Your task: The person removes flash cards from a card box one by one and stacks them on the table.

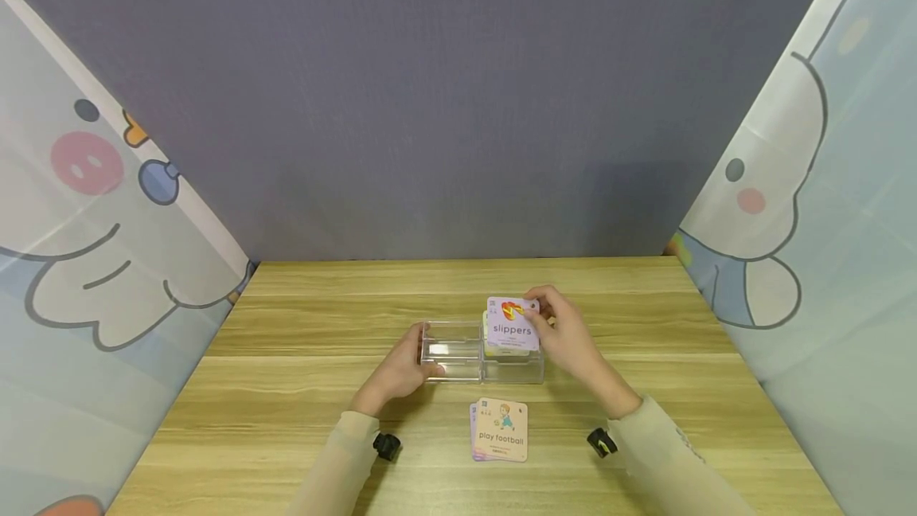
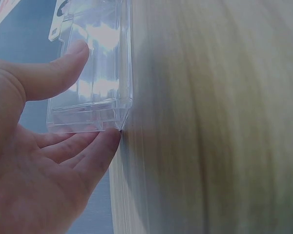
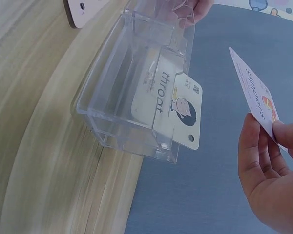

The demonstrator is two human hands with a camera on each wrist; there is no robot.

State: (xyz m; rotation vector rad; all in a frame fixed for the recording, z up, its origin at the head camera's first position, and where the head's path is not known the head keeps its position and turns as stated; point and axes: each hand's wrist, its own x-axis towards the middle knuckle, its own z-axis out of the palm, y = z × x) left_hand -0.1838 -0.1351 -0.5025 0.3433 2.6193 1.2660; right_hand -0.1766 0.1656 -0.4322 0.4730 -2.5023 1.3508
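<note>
Person at a wooden table (image 1: 286, 388), sorting word cards into a clear box (image 1: 513, 374) with several compartments. The right hand (image 1: 569, 343) is pinching the slippers card (image 1: 513, 331) at one side between thumb and fingers, a narrow grip leaving most of the printed face exposed; in the head view the card is overlapping the right half of the box, while the right wrist view is showing a gap between card and box. The left hand (image 1: 401, 369) is steadying the box at its left end, the thumb lying on one side and the fingers bearing on the end wall. The throat card (image 3: 188, 114) is standing in a right-hand compartment, its upper part projecting above the clear wall. Nearer the person, the play football card (image 1: 501, 431) is lying face up on the table, partly covering a purple-edged card (image 1: 474, 438). The step in hand is, by appearance, the filing of the slippers card; the next move is probably calling for aligning its lower edge with a compartment, lowering it without catching the divider, and releasing the pinch while the left hand is bracing the box.
</note>
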